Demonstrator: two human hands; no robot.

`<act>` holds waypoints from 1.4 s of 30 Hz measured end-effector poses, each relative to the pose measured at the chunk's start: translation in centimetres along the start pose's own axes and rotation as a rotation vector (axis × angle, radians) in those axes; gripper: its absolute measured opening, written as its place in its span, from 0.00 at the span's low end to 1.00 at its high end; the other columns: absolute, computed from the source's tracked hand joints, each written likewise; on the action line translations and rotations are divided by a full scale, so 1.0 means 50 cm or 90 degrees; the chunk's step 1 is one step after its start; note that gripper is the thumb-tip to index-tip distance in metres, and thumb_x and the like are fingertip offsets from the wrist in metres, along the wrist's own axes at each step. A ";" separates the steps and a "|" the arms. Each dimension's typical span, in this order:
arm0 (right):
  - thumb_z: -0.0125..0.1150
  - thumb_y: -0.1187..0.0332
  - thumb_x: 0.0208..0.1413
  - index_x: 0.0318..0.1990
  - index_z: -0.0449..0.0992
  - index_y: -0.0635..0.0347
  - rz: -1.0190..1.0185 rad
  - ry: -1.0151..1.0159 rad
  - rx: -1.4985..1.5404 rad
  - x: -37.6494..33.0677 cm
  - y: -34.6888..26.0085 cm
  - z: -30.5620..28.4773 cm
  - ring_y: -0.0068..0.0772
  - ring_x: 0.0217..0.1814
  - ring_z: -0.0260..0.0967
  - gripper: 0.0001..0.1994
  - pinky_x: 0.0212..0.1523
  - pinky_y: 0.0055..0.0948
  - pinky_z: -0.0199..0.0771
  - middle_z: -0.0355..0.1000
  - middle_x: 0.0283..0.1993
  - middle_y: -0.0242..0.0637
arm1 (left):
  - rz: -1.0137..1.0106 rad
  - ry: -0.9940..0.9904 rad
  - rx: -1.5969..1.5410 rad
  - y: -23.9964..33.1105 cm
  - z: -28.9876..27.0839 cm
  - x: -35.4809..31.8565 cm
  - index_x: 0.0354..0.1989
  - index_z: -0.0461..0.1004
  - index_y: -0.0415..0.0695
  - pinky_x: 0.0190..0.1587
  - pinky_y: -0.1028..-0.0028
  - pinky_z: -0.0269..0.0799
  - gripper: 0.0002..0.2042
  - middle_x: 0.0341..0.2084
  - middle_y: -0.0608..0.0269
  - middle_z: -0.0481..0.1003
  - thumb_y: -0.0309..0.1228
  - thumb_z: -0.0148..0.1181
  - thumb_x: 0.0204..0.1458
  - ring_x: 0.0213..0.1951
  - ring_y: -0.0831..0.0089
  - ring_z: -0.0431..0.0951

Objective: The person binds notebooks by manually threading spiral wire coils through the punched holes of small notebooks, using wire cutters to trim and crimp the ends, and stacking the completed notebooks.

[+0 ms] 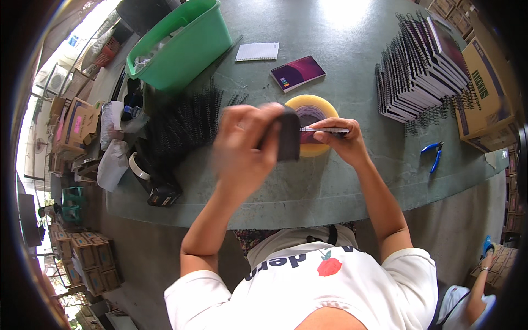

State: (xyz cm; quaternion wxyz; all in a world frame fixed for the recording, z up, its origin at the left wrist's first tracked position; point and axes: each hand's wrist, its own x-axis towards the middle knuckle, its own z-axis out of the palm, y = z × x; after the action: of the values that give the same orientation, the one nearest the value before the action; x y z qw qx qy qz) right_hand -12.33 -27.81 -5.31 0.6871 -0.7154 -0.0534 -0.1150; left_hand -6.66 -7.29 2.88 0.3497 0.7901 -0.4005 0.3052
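My left hand (245, 146), smeared by motion, grips a dark block-like thing (289, 133) whose kind I cannot make out. Between the thumb and fingers of my right hand (346, 143) is a small notebook (325, 130), held nearly edge-on. Its left end is at the dark block; whether they touch I cannot tell. Both hands are above a large roll of yellowish tape (325, 107), which lies flat on the table. Just beyond the roll lie a purple-covered notebook (297, 73) and a white spiral-edged pad (257, 51).
Many black spiral coils (181, 118) are heaped at left, beside a black tape dispenser (157, 179). A green bin (184, 52) stands behind them. On the right are stacked spiral notebooks (421, 71), blue pliers (433, 154) and a carton (484, 93). Another person (465, 302) is at lower right.
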 end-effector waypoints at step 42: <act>0.63 0.72 0.46 0.37 0.78 0.51 -0.237 0.091 -0.473 -0.014 -0.074 0.025 0.35 0.36 0.71 0.08 0.41 0.32 0.71 0.75 0.31 0.32 | 0.042 -0.412 -0.043 -0.015 0.035 0.029 0.32 0.72 0.42 0.38 0.62 0.64 0.10 0.25 0.59 0.74 0.34 0.61 0.46 0.33 0.58 0.72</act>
State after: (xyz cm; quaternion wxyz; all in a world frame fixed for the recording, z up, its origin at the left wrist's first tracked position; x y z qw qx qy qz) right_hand -13.75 -26.30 -1.92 0.3519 -0.8830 -0.0885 -0.2978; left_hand -4.97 -8.98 2.76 0.2204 0.8206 -0.5261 0.0355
